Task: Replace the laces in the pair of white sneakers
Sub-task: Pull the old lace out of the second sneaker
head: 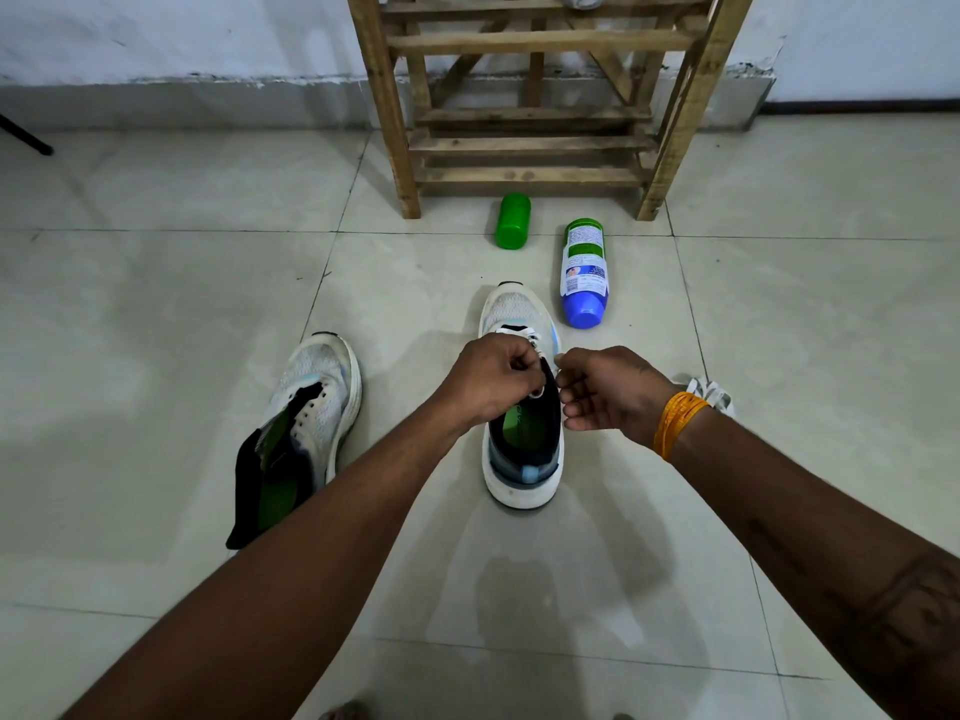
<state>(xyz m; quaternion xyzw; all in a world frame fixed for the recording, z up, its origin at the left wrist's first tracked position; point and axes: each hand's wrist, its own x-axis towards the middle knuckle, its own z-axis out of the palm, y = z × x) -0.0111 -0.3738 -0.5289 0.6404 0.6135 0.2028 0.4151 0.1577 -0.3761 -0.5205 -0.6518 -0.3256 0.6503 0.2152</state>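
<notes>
A white sneaker (521, 314) stands upright on the floor tiles, toe pointing away from me, with a white lace (532, 337) threaded through its front eyelets. My left hand (493, 376) pinches the lace over the shoe's tongue. My right hand (605, 389) pinches the lace at the shoe's right side. The second white sneaker (317, 397) lies to the left with no lace, its black tongue and green insole pulled out. A loose white lace (714, 394) lies bunched behind my right wrist.
A wooden rack (530, 111) stands against the far wall. In front of it lie a green cap (512, 220) and a bottle with a blue end (584, 272), just beyond the sneaker's toe. A black leg (26, 137) juts in at far left.
</notes>
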